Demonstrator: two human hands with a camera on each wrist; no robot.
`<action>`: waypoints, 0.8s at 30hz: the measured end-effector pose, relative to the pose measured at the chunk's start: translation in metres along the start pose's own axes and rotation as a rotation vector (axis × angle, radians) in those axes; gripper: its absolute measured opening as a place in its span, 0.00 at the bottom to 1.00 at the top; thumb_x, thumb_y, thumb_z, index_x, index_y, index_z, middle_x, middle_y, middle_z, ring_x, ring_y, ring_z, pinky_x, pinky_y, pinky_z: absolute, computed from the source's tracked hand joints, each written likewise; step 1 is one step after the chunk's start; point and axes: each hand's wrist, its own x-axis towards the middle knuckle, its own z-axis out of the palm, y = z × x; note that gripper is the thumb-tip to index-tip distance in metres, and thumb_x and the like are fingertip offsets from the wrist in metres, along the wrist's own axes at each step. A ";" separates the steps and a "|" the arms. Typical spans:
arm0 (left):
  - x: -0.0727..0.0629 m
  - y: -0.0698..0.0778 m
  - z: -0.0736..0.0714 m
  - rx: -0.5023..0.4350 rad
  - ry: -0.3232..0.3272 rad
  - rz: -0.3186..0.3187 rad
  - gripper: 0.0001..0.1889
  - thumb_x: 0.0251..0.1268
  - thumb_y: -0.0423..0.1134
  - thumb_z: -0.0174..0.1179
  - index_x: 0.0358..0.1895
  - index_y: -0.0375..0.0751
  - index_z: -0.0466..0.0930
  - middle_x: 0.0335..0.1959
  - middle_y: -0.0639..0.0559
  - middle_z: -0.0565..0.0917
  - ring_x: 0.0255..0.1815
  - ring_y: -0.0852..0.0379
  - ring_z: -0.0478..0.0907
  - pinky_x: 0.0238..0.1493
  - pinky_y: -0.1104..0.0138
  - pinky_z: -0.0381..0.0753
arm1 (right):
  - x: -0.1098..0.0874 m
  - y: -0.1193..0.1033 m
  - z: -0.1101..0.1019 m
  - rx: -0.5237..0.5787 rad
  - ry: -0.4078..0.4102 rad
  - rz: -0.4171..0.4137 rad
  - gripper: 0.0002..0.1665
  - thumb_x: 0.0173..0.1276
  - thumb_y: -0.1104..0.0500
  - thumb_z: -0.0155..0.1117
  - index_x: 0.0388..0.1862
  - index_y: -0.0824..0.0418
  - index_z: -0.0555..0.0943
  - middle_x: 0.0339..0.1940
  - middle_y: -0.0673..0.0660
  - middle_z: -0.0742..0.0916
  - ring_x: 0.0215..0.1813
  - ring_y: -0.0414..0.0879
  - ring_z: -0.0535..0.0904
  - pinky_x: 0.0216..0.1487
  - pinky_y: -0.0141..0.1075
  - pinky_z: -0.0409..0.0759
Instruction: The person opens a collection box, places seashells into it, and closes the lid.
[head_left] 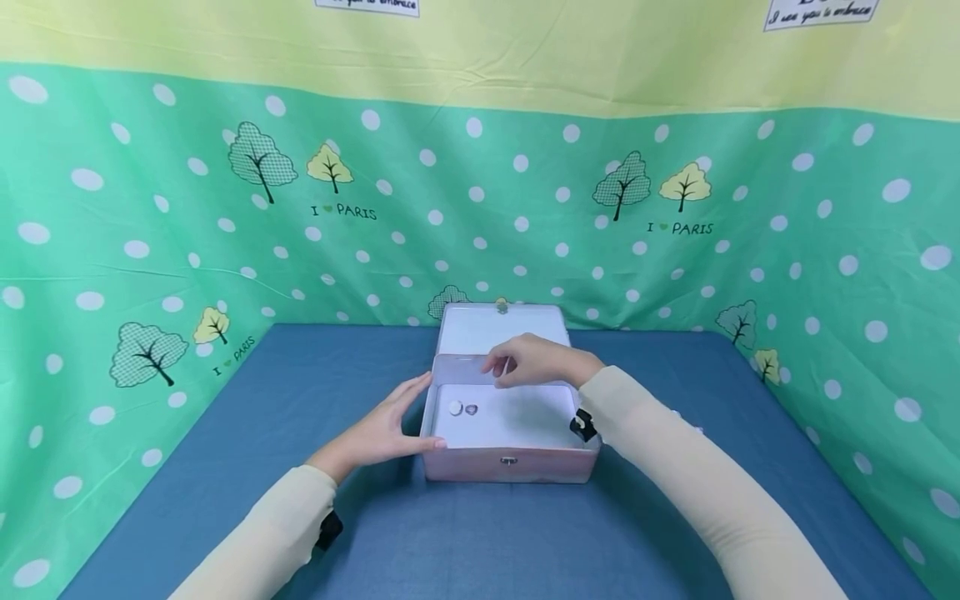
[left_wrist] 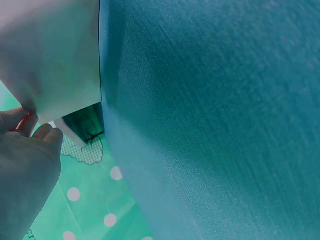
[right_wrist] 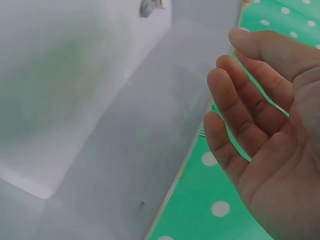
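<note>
A pink box (head_left: 510, 467) with a metal clasp on its front stands on the table, its white-lined lid (head_left: 498, 327) raised at the back. Two small things lie on the box's white floor toward the left: a white round piece (head_left: 455, 407) and a silvery, ring-like piece (head_left: 472, 409). My left hand (head_left: 378, 429) rests against the box's left side, thumb along the front rim and fingers spread toward the back corner. Over the rear of the box hovers my right hand (head_left: 536, 361). Its fingers bend loosely, with nothing between them in the right wrist view.
Dark blue cloth (head_left: 480, 542) covers the table. Small pale things (head_left: 699, 429) lie to the right of the box, mostly hidden behind the right sleeve (head_left: 675, 450). A green, dotted curtain (head_left: 480, 221) hangs behind and along both sides.
</note>
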 end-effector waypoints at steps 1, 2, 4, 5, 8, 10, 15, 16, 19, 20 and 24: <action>0.000 0.000 0.000 0.000 -0.001 -0.001 0.57 0.54 0.64 0.71 0.82 0.54 0.46 0.81 0.48 0.49 0.78 0.40 0.50 0.66 0.35 0.58 | -0.002 0.000 -0.002 -0.007 0.003 -0.007 0.17 0.69 0.61 0.68 0.56 0.59 0.85 0.40 0.47 0.85 0.45 0.43 0.81 0.48 0.35 0.80; 0.000 0.000 0.000 0.000 -0.003 -0.002 0.57 0.54 0.64 0.71 0.82 0.54 0.46 0.81 0.48 0.49 0.78 0.41 0.49 0.66 0.34 0.58 | -0.004 0.000 -0.005 -0.013 0.010 -0.015 0.17 0.69 0.62 0.68 0.56 0.59 0.85 0.40 0.46 0.86 0.45 0.42 0.81 0.48 0.35 0.80; 0.001 -0.001 0.001 0.000 -0.005 -0.002 0.57 0.54 0.65 0.71 0.82 0.55 0.46 0.81 0.48 0.48 0.79 0.40 0.49 0.66 0.34 0.58 | -0.010 0.000 -0.010 -0.025 0.020 -0.029 0.17 0.70 0.61 0.68 0.56 0.59 0.85 0.41 0.49 0.86 0.45 0.42 0.82 0.49 0.35 0.80; 0.001 -0.001 0.001 0.001 -0.005 -0.001 0.57 0.54 0.65 0.71 0.82 0.55 0.46 0.81 0.48 0.48 0.79 0.40 0.49 0.66 0.34 0.58 | -0.012 0.000 -0.012 -0.030 0.028 -0.033 0.16 0.70 0.61 0.67 0.56 0.58 0.85 0.41 0.49 0.87 0.45 0.41 0.82 0.49 0.35 0.80; 0.000 -0.002 0.000 0.001 -0.006 0.004 0.57 0.54 0.64 0.71 0.82 0.55 0.46 0.81 0.49 0.48 0.79 0.40 0.49 0.66 0.34 0.58 | -0.020 0.004 -0.017 -0.037 0.048 -0.042 0.16 0.70 0.62 0.67 0.56 0.57 0.85 0.42 0.50 0.87 0.45 0.41 0.82 0.48 0.35 0.80; -0.001 -0.001 0.000 0.001 -0.006 0.007 0.58 0.54 0.65 0.71 0.82 0.54 0.45 0.81 0.49 0.48 0.79 0.40 0.48 0.66 0.34 0.58 | -0.026 0.006 -0.021 -0.037 0.054 -0.040 0.16 0.70 0.63 0.66 0.55 0.56 0.85 0.43 0.51 0.87 0.45 0.41 0.82 0.48 0.35 0.80; -0.001 -0.001 -0.001 0.008 -0.009 -0.002 0.58 0.53 0.65 0.71 0.83 0.56 0.45 0.81 0.51 0.48 0.79 0.42 0.48 0.67 0.35 0.59 | -0.042 0.013 -0.028 -0.023 0.067 -0.006 0.16 0.70 0.63 0.66 0.56 0.56 0.84 0.46 0.56 0.87 0.47 0.43 0.81 0.48 0.37 0.81; -0.001 -0.001 -0.001 0.011 -0.008 -0.001 0.58 0.53 0.66 0.71 0.83 0.55 0.45 0.81 0.50 0.48 0.79 0.41 0.48 0.66 0.35 0.59 | -0.045 0.015 -0.030 -0.022 0.073 0.003 0.16 0.70 0.63 0.66 0.56 0.56 0.84 0.45 0.55 0.87 0.47 0.43 0.81 0.48 0.37 0.81; -0.001 -0.001 -0.001 0.011 -0.007 -0.002 0.58 0.53 0.65 0.71 0.83 0.55 0.45 0.82 0.50 0.48 0.79 0.41 0.48 0.66 0.35 0.59 | -0.055 0.022 -0.033 -0.026 0.090 0.024 0.16 0.71 0.62 0.66 0.56 0.56 0.84 0.44 0.52 0.87 0.47 0.43 0.81 0.47 0.38 0.81; -0.001 -0.001 -0.001 0.008 -0.007 0.000 0.58 0.54 0.65 0.71 0.83 0.55 0.45 0.81 0.49 0.48 0.79 0.40 0.48 0.66 0.34 0.59 | -0.059 0.025 -0.034 -0.028 0.096 0.029 0.15 0.71 0.62 0.66 0.56 0.56 0.84 0.43 0.51 0.87 0.46 0.44 0.81 0.46 0.38 0.81; -0.001 -0.002 -0.001 0.005 -0.008 -0.003 0.58 0.54 0.65 0.71 0.83 0.55 0.45 0.81 0.49 0.48 0.79 0.40 0.48 0.66 0.34 0.58 | -0.074 0.035 -0.037 -0.029 0.118 0.052 0.15 0.71 0.62 0.66 0.55 0.57 0.84 0.41 0.49 0.86 0.45 0.44 0.82 0.45 0.39 0.82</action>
